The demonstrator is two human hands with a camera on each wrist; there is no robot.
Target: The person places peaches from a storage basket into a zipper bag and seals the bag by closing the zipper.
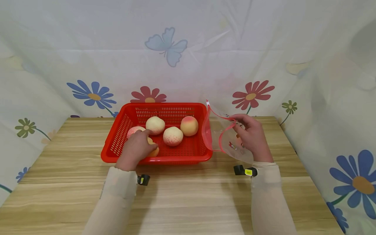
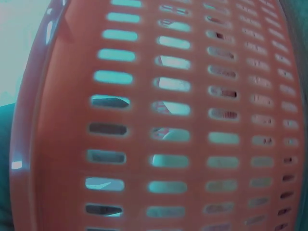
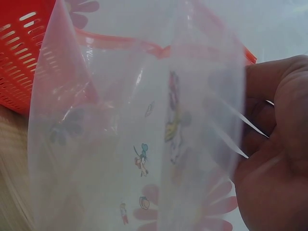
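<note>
A: The left hand [image 1: 135, 148] is down inside the red basket [image 1: 111, 153], fingers curled round a peach [image 1: 153, 150] at the near wall. Only an orange edge of that peach shows past the knuckles.

B: Lifted yet?

A: I judge not; it looks low in the basket. Just beyond the fingers lies a pink peach [image 1: 134, 130], touching the hand or nearly so. Farther on, toward the far wall, sit three more: a pale one [image 1: 155, 125], a speckled one [image 1: 173, 136] and an orange-pink one [image 1: 189, 125].

B: And the bag?

A: The right hand [image 1: 252, 137] pinches the clear zip bag [image 1: 218, 137] by its red-edged mouth, holding it open just beside the basket's right wall. In the right wrist view the bag [image 3: 139, 144] shows only printed cartoons, no fruit inside.

B: So nothing is bagged so far.

A: As far as I can see, all five peaches remain in the basket, one gripped.
</note>
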